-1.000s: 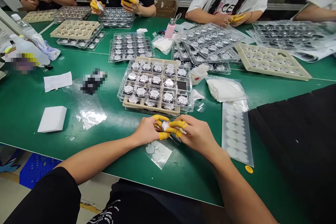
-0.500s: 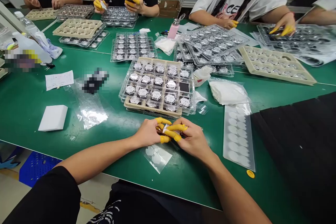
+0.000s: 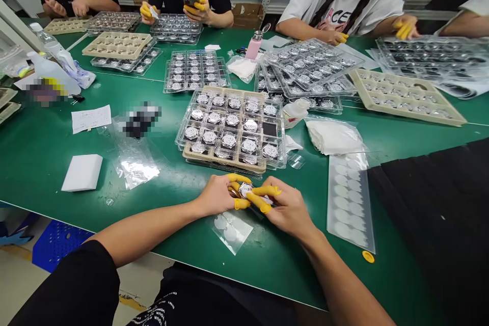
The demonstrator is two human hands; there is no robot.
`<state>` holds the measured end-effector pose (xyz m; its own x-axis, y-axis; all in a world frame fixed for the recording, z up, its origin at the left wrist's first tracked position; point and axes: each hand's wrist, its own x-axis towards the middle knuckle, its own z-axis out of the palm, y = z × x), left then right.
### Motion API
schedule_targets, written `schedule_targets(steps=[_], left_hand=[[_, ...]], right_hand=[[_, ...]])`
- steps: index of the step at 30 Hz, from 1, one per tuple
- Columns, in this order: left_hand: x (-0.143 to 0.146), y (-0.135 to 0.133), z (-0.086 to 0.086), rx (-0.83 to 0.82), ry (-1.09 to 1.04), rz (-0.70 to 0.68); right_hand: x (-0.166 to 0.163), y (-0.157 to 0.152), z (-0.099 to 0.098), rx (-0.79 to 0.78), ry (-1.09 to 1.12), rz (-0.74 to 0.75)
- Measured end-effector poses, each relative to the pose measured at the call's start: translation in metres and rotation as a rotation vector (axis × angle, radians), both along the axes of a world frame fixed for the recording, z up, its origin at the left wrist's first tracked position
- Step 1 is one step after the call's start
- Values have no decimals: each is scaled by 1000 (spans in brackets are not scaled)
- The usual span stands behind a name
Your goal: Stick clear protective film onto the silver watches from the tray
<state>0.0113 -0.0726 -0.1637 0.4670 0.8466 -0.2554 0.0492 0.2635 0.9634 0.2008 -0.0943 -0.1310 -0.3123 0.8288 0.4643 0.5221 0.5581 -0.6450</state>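
Note:
My left hand (image 3: 217, 196) and my right hand (image 3: 286, 209) meet just above the green table (image 3: 46, 158), both with yellow finger cots on the fingertips. Together they pinch a small round silver watch face (image 3: 244, 190) between thumbs and forefingers. Right behind my hands sits a clear plastic tray (image 3: 233, 130) on a beige tray, filled with several more watch faces and one dark vacant pocket. A small clear sheet of round stickers (image 3: 231, 229) lies on the table under my wrists.
A long sticker sheet (image 3: 349, 198) and a stack of white wipes (image 3: 332, 135) lie right of the tray; black cloth (image 3: 431, 198) covers the right side. A white foam block (image 3: 82, 172) and plastic bags (image 3: 133, 160) lie left. Other people handle trays across the table.
My hands stay together on the watch face, with small finger shifts; the right forefinger now stretches further over it. The view has drifted slightly, so everything sits a little lower and to the right.

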Motion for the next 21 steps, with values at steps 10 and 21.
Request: schedule_targets(steps=[10, 21], left_hand=[[0, -2, 2, -30, -30, 28], [1, -1, 5, -76, -61, 85]], right_hand=[[-8, 0, -3, 34, 46, -30], [-8, 0, -4, 6, 66, -84]])
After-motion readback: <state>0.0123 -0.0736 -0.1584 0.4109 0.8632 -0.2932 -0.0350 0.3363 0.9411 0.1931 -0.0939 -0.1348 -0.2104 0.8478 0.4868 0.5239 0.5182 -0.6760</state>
